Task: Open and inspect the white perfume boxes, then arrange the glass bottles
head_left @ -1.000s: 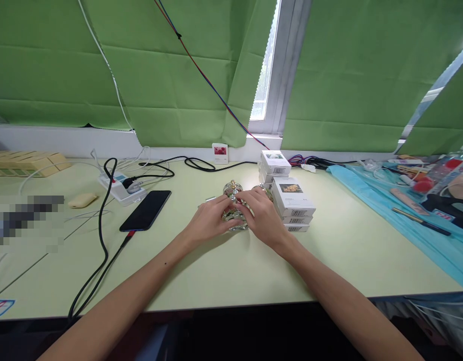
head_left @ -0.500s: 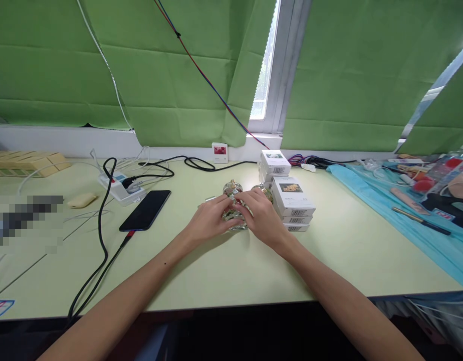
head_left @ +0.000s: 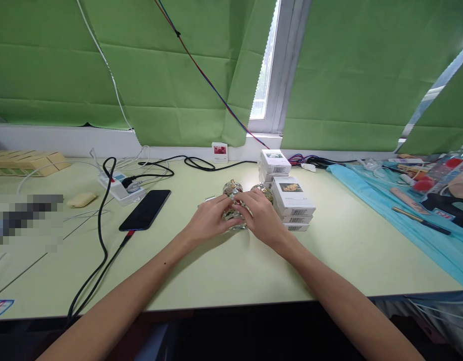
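A shiny glass jar (head_left: 237, 225) with a gold-topped lid stands at the middle of the table. My left hand (head_left: 210, 218) is closed on the jar's left side, its fingertips at the front. From the right, my right hand (head_left: 262, 216) reaches the same jar, its fingers bent and meeting the left fingertips; what lies between them is too small to make out. Behind my right hand shows part of a second ornate jar (head_left: 266, 191). White boxes (head_left: 293, 196) are stacked right beside it, and a further stack (head_left: 275, 161) rises behind them.
On the left lie a black phone (head_left: 145, 210) on a cable, a white power strip (head_left: 122, 188) and a cream case (head_left: 81, 200). A small white box (head_left: 220, 152) stands by the wall. At the right, a blue cloth (head_left: 389, 210) bears a pen and other items.
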The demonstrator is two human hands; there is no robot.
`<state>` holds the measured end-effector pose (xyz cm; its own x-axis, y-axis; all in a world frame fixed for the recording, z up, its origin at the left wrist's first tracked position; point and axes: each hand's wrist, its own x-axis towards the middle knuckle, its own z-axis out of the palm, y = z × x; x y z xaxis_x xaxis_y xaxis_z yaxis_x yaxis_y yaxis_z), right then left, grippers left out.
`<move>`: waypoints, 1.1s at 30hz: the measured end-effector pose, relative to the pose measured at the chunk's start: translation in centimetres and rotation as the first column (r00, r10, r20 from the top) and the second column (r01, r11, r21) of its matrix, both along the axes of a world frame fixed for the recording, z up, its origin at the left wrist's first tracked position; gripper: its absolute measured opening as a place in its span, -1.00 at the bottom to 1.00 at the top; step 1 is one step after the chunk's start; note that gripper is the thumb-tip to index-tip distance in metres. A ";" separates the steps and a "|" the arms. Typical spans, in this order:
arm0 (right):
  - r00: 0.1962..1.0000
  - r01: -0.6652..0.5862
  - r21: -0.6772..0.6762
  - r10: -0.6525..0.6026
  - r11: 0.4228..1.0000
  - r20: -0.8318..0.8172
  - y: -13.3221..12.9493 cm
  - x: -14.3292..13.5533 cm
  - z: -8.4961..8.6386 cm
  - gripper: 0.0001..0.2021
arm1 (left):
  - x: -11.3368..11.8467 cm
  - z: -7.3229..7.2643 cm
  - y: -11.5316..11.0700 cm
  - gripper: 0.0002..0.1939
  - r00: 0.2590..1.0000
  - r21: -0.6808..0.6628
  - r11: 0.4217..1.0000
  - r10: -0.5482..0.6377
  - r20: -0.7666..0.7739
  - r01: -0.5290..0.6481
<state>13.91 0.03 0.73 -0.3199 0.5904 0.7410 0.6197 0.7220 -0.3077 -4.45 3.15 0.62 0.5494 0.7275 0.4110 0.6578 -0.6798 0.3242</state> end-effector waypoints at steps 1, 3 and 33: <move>1.000 -0.002 0.000 0.002 1.000 0.002 0.0 0.0 0.0 -0.84 | 0.0 0.0 0.0 -0.72 1.000 0.002 1.000 -0.002 -0.002 0.002; 1.000 -0.005 0.002 0.005 1.000 0.003 0.0 0.0 0.1 -0.84 | 0.0 0.0 0.0 -0.73 1.000 0.003 1.000 -0.005 -0.005 0.005; 1.000 -0.014 -0.017 0.015 1.000 0.017 0.2 0.1 -0.2 -0.81 | 0.0 -0.3 0.1 -0.74 1.000 0.021 1.000 -0.015 0.021 0.015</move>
<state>13.98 0.22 0.54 -0.3413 0.5982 0.7250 0.6146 0.7257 -0.3094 -4.40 3.21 0.35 0.5512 0.7102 0.4379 0.6406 -0.6965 0.3232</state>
